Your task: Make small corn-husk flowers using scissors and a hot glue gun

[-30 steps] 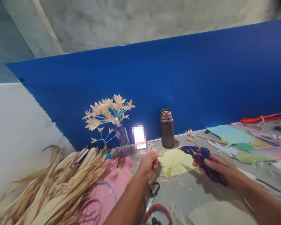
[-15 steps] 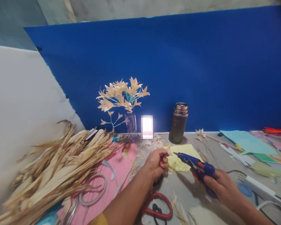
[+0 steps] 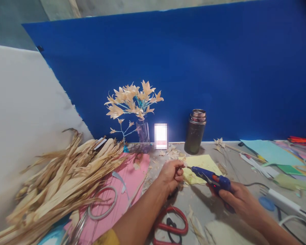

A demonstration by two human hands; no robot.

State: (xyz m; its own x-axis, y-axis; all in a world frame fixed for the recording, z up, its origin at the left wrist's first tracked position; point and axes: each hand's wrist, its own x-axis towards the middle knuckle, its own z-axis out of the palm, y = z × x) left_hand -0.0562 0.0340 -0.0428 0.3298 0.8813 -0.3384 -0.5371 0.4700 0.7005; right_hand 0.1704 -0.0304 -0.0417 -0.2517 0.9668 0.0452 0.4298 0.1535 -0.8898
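Note:
My right hand (image 3: 241,200) is wrapped around a blue hot glue gun (image 3: 210,177), its small red light lit. The gun's nozzle points left, at the fingertips of my left hand (image 3: 171,174). Those fingers are pinched on a small pale piece of corn husk (image 3: 185,164), mostly hidden by them, and the nozzle tip is very close to it; I cannot tell if they touch. Beneath the nozzle lies a yellow paper sheet (image 3: 205,163) with dried glue on it. Red-handled scissors (image 3: 175,231) rest below my left forearm.
Dried corn husks (image 3: 66,180) are heaped at left beside pink paper (image 3: 109,214) and a wire coil (image 3: 102,216). At the back stand a vase (image 3: 143,136) of husk flowers (image 3: 132,98) and an open dark flask (image 3: 195,132). A white power strip (image 3: 283,200) with cords lies right.
The glue gun has shifted slightly left, bringing its nozzle closer to the husk piece at my left fingertips. The whole view has tilted down a little.

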